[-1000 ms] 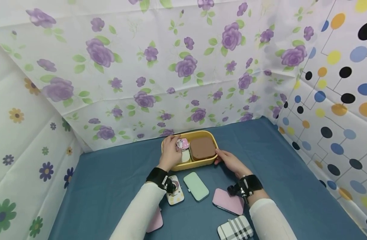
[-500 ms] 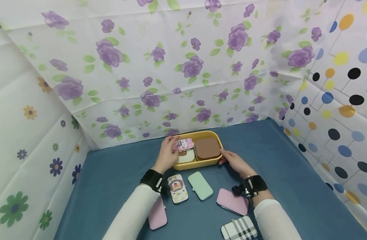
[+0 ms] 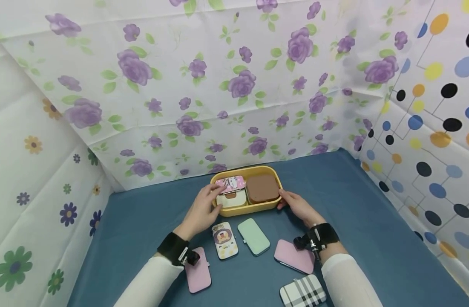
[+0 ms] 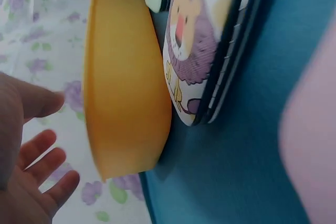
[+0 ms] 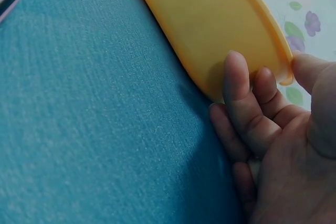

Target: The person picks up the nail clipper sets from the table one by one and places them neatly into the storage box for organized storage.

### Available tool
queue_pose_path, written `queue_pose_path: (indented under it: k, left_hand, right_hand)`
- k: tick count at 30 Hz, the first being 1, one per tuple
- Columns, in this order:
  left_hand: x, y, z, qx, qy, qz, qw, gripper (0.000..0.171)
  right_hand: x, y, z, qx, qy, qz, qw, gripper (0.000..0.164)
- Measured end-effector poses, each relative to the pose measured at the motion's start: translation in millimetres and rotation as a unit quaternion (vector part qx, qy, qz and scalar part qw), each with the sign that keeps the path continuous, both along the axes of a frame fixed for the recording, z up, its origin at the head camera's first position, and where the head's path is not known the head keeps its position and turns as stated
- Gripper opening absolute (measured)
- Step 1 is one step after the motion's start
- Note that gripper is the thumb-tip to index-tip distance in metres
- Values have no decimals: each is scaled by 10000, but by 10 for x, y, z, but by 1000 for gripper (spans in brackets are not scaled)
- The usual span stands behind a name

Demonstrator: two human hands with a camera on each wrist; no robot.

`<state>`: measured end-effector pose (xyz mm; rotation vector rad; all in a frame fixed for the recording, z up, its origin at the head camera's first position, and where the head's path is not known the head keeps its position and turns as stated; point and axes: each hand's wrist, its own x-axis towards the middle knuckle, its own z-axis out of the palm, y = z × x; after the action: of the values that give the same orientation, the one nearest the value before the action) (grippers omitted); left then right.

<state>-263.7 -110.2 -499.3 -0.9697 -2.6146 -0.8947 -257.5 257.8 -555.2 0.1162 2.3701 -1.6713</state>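
A yellow storage box (image 3: 253, 209) stands near the back of the table. My right hand (image 3: 297, 207) pinches its right end, with the thumb (image 5: 310, 69) at the rim and fingertips against the outer wall. At the other end, my left hand (image 3: 199, 211) is spread over the rim, its fingers apart and holding nothing. Inside the box, a pink cartoon-print case (image 3: 232, 183) lies behind a cream case (image 3: 232, 199) with a brown patch. A brown rounded-square case (image 3: 263, 189) fills the right side.
In front of the box lie a lion-print case (image 3: 224, 241), a mint-green case (image 3: 254, 237), pink cases on the left (image 3: 198, 270) and right (image 3: 294, 256), and a plaid case (image 3: 303, 292). Flower-patterned cloth (image 3: 203, 85) rises behind the blue table cover (image 3: 142, 221).
My left hand has let go of the pink cartoon-print case and drawn back left and toward me, uncovering the cream case. The right hand keeps its grip on the box's right end.
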Motion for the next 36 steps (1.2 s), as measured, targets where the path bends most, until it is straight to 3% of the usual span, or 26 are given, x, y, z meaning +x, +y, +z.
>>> queue_pose_path:
  k: [7,14,19,23,29,36]
  left_hand:
    - [313,-227,105,-558,-102,-653,9962,55]
    - [567,-469,136,-1182,146,-941,9884,36]
    - [730,-589,131,-1444,145,-1271,9812,39]
    - [820,-635,135,-1696,31,-1679,9711,46]
    - [932,-699,152,-2230,-125,-2277,9478,51]
    - [1031,-812,103,-2662,-664,-2476,9292,62]
  right_hand:
    - [-10,8,7,-53,17,-9,10000,67]
    - [-9,-29,27,-80,69,22,9999,65]
    - [-4,-32,17,-41,43,42,10000,65]
    - [-7,-12,12,-7,81,14,10000,66]
    - [-4,5,-6,19,87,-22,10000,66]
    - [3,-2,-40,-12,96,-12,10000,66]
